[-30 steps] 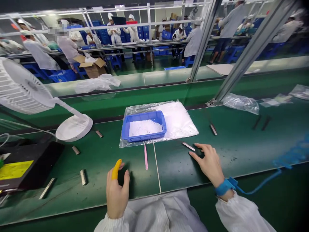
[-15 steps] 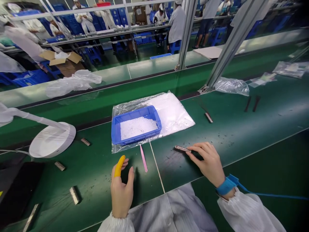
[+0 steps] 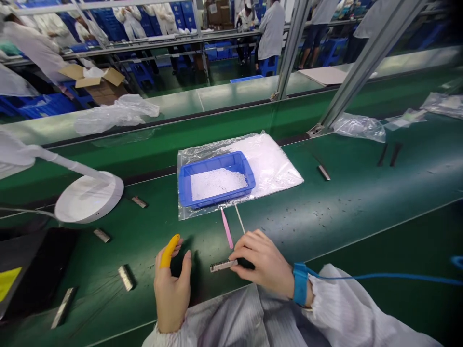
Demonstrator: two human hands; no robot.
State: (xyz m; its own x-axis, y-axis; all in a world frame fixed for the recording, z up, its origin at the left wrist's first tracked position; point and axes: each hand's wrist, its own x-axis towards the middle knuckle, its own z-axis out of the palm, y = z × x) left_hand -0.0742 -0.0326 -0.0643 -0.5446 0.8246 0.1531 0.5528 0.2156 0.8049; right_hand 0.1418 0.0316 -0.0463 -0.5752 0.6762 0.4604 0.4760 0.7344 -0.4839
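Between thumb and fingers, my right hand (image 3: pixel 262 262) pinches one end of a narrow toothed strip (image 3: pixel 222 265), greyish with a dark row along its edge. A blue wrist strap (image 3: pixel 300 284) circles that wrist. My left hand (image 3: pixel 171 284) is to the left of the strip, fingers apart and holding nothing; a yellow finger cot (image 3: pixel 169 251) covers its index finger. Pink tweezers (image 3: pixel 227 227) lie just beyond the strip. Behind them, a blue tray (image 3: pixel 217 179) contains small white beads (image 3: pixel 213 183) and rests on a clear bag of white material (image 3: pixel 277 166).
Several similar small bars, such as one (image 3: pixel 125 278) at left and one (image 3: pixel 324 172) at right, lie on the green bench (image 3: pixel 289 212). A white lamp (image 3: pixel 90 195) and a black item (image 3: pixel 39 270) stand left. Metal posts (image 3: pixel 372 58) rise behind. Dark scraps dot the surface.
My right hand has carried the toothed strip leftward and nearer to my body, close to my left hand. My left hand stays open. The view has shifted slightly.
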